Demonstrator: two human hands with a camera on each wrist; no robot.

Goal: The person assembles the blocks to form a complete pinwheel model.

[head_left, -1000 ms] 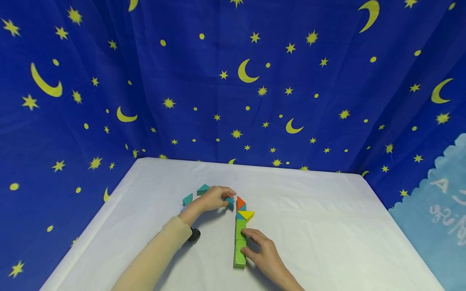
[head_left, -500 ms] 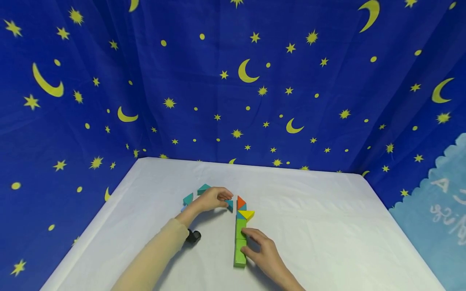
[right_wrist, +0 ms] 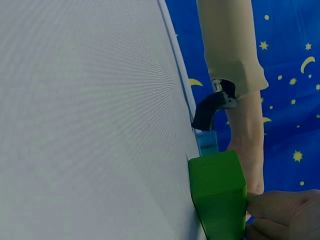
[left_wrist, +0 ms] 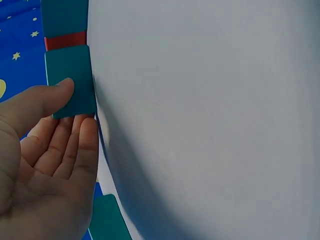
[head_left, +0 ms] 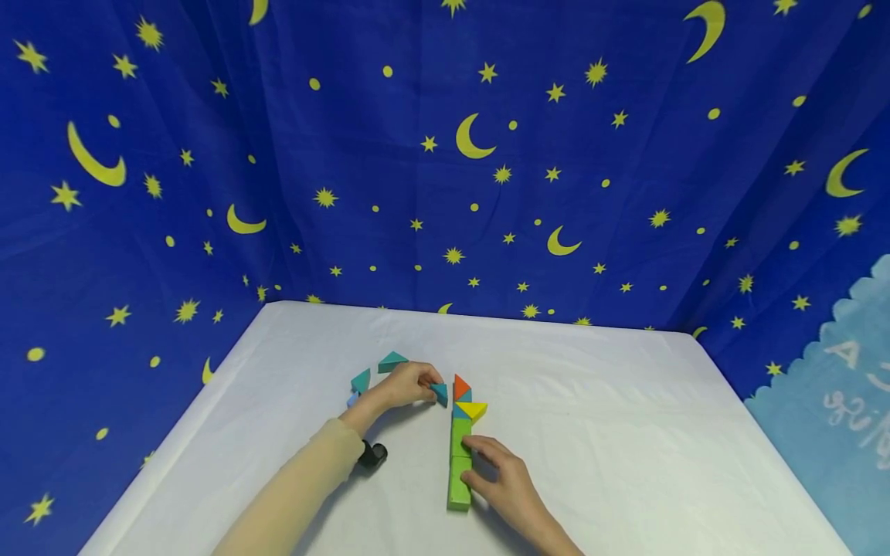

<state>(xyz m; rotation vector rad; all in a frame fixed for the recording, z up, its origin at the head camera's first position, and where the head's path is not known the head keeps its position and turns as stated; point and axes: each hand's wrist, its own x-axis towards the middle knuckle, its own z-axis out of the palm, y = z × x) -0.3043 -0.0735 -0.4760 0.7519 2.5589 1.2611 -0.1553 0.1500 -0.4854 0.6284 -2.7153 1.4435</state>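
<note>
My left hand (head_left: 409, 384) pinches a teal triangular block (head_left: 439, 394); in the left wrist view the thumb lies on the block's flat face, with the fingers behind it. Just right of it, an orange triangular block (head_left: 462, 387) and a yellow triangular block (head_left: 473, 409), with blue pieces beside them, top a row of two green blocks (head_left: 460, 480). My right hand (head_left: 511, 483) touches the right side of the green blocks with thumb and fingertips. In the right wrist view, the end of a green block (right_wrist: 217, 195) shows beside the fingers.
Left of the row lie loose teal triangular blocks (head_left: 361, 380), one farther back, and a small blue block (head_left: 352, 399) partly behind the left wrist. A black device (head_left: 374, 454) sits on that wrist. The white table (head_left: 626, 432) meets a blue star-and-moon curtain (head_left: 514, 193).
The teal triangular block in my left hand has turned slightly and come a little nearer, with the fingers drawn in. My right hand keeps its place against the green blocks.
</note>
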